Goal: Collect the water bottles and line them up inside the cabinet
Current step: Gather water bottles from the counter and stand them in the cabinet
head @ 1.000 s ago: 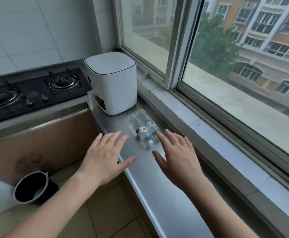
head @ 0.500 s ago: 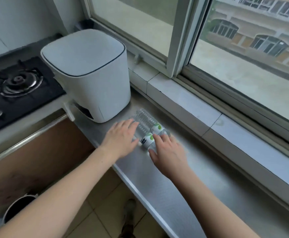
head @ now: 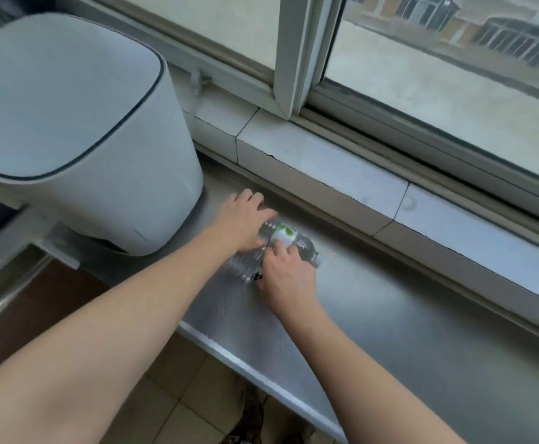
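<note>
Two clear water bottles lie side by side on the steel counter. The far water bottle shows a white and green label, and its cap points to the lower right. My left hand curls over its base end. The near water bottle is blurred and mostly covered. My right hand grips it, fingers bent around its middle, right next to the far bottle's label. No cabinet is in view.
A large white appliance stands on the counter just left of the bottles. A tiled window sill and sliding window run along the back. The counter's front edge drops to a tiled floor.
The camera has moved closer and lower. Both hands went from hovering open above the counter to lying on the bottles, and now their fingers curl around them.
</note>
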